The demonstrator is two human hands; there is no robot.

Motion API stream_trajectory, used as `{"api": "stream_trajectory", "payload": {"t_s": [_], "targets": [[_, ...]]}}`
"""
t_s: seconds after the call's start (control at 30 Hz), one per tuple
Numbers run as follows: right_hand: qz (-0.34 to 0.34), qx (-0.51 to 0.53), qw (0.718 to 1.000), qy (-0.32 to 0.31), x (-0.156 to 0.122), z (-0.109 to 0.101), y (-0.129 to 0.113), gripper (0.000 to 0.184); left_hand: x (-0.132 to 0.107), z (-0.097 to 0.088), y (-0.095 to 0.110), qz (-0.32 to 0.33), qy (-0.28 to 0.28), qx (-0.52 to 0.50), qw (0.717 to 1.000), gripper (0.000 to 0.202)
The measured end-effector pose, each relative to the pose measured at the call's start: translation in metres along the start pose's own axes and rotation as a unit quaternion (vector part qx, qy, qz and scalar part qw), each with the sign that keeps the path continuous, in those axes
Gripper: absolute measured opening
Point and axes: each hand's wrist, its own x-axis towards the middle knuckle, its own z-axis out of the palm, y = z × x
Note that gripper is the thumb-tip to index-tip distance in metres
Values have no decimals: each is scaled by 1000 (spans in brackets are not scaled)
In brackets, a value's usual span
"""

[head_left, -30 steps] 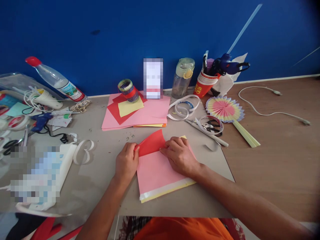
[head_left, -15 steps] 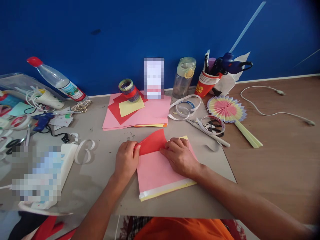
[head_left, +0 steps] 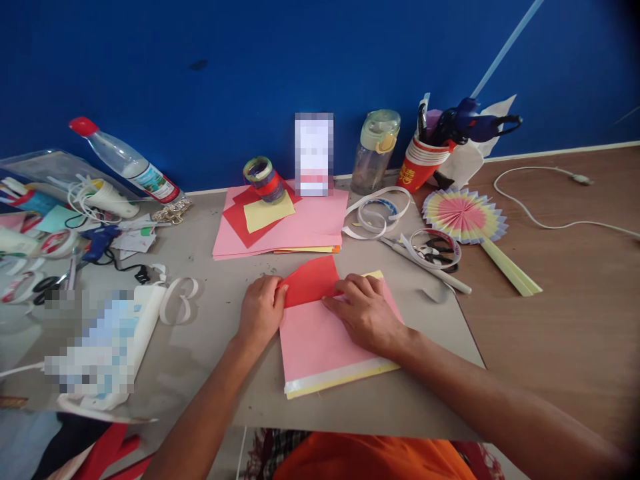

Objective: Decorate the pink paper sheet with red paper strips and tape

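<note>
A sheet of red paper (head_left: 313, 283) lies across the upper part of a pink sheet (head_left: 320, 340), which has a white strip and a yellow edge along its bottom. With thumb and fingers pinched together, my left hand (head_left: 261, 308) grips the red paper's left side. My right hand (head_left: 367, 313) rests over the right part of the sheets, its fingers bent and its fingertips at the red paper's lower right edge. The fingers cover that corner, so part of the grip is hidden.
Behind are stacked pink sheets (head_left: 230, 233), a tape roll (head_left: 265, 180), a phone (head_left: 314, 153) and a bottle (head_left: 376, 153). To the right stand red paper cups (head_left: 423, 163) near a pleated paper fan (head_left: 465, 217). Scissors (head_left: 46, 287) and a glue gun (head_left: 100, 243) lie left.
The whole view has shifted slightly, so things appear a little further right. Both hands keep nearly the same hold; the red paper's raised top edge sits a bit differently.
</note>
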Motion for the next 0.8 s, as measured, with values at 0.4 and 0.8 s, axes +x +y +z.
{"api": "stream_trajectory", "payload": {"t_s": [0.4, 0.8], "targets": [[11, -9, 1000, -10, 0, 2, -1, 36, 4, 2, -2, 9, -3, 23, 1000, 11], [5, 2, 998, -60, 5, -2, -3, 29, 3, 6, -4, 20, 13, 39, 999, 13]]}}
